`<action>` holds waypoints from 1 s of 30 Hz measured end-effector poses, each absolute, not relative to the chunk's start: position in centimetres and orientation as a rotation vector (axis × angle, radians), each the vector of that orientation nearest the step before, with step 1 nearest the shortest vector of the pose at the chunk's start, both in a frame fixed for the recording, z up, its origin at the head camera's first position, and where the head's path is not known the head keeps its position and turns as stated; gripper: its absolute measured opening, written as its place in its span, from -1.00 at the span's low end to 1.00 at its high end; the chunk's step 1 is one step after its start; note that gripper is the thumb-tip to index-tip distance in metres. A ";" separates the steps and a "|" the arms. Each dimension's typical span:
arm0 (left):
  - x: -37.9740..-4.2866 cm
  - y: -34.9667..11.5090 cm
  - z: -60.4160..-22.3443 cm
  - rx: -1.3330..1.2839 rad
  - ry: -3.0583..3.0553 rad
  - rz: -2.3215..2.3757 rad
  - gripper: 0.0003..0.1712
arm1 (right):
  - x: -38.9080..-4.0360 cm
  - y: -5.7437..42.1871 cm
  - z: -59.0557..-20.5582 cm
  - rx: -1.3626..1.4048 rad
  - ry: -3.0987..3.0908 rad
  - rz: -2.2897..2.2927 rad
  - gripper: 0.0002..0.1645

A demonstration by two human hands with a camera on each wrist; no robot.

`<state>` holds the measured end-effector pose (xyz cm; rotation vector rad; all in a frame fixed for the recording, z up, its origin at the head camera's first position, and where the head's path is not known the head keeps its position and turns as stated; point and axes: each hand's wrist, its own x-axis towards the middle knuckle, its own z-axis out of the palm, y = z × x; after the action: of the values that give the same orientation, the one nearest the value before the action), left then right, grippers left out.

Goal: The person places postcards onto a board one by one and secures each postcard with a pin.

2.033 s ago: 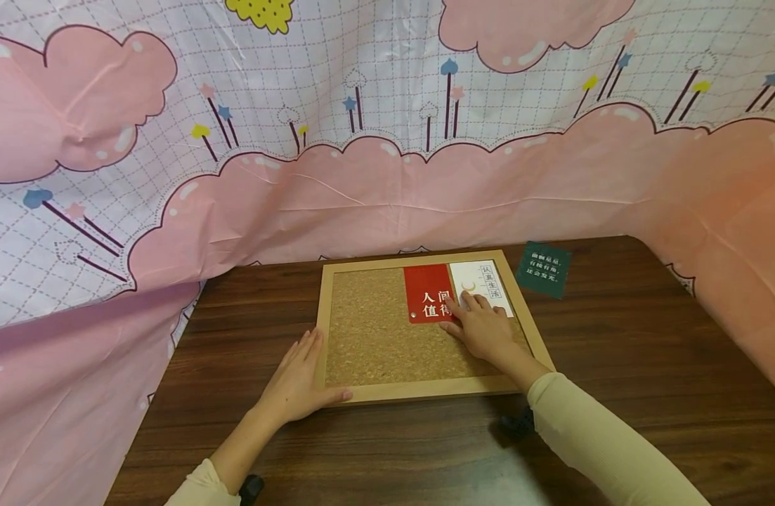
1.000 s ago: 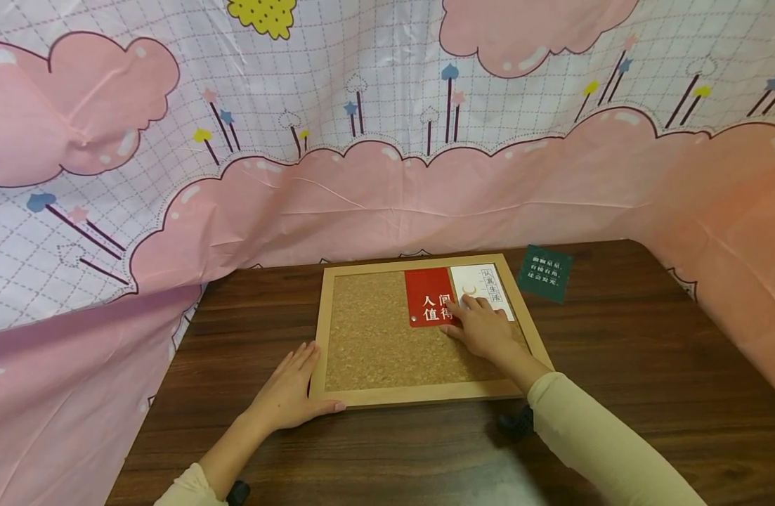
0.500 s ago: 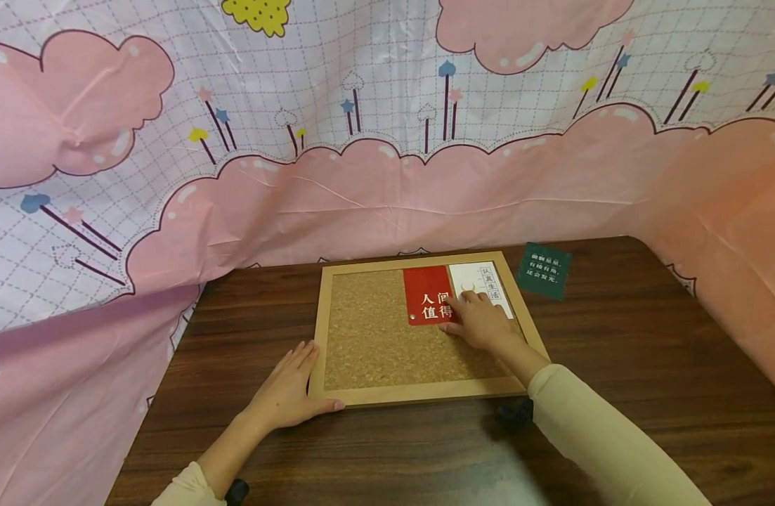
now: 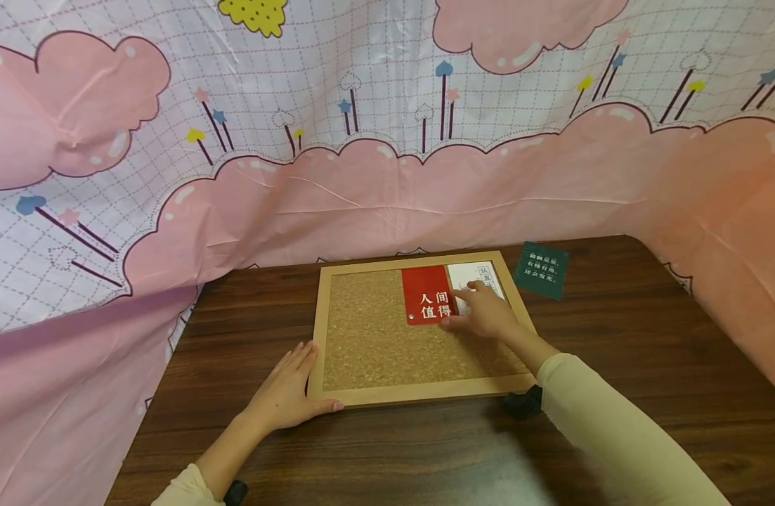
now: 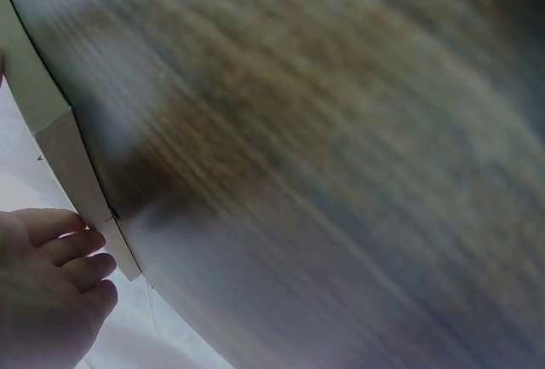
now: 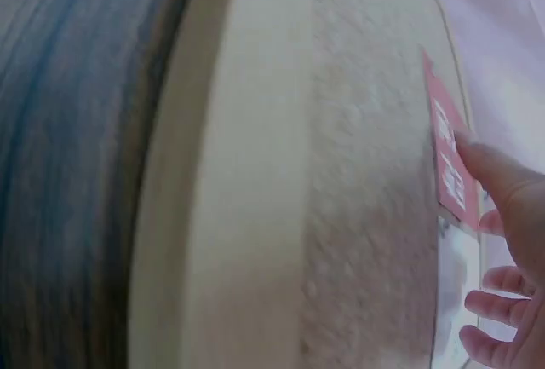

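Note:
A cork board (image 4: 368, 344) in a light wooden frame lies on the table. At its lower left corner my left hand (image 4: 282, 393) rests with straight fingers along the frame's side and the thumb at the front edge. In its upper right part sit a red card (image 4: 424, 282) with white characters and, beside it, a white card (image 4: 461, 272). A silvery pin head (image 4: 411, 317) shows at the red card's lower left corner. My right hand (image 4: 491, 314), fingers loosely spread and holding nothing, is over the white card and hides its lower part.
Right of the board, a dark green card (image 4: 542, 270) with white writing lies on the brown wood-grain table (image 4: 621, 330). A pink and white cloud-patterned cloth (image 4: 387, 190) hangs behind the table and along its sides.
My right hand has lifted off the cards and shifted slightly right, uncovering the red card's lower right characters. My left hand stays at the frame's corner.

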<state>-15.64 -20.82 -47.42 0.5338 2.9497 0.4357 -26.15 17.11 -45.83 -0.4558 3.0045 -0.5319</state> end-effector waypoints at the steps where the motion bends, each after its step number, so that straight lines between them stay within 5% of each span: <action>1: -15.6 -20.8 -47.4 0.535 2.951 0.437 0.31 | -26.3 17.3 -45.6 -0.463 2.998 -0.576 -0.13; 17: -15.7 -21.1 -47.8 0.554 2.980 0.447 0.30 | -28.7 22.1 -37.5 -0.129 3.036 -0.679 -0.02; 30: -15.6 -20.8 -47.5 0.532 2.952 0.465 0.31 | -29.6 28.6 -36.3 0.292 3.122 -0.646 0.23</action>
<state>-15.55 -20.83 -47.54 0.5319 2.9522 0.4646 -29.56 28.63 -36.30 0.2921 3.1225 -0.6459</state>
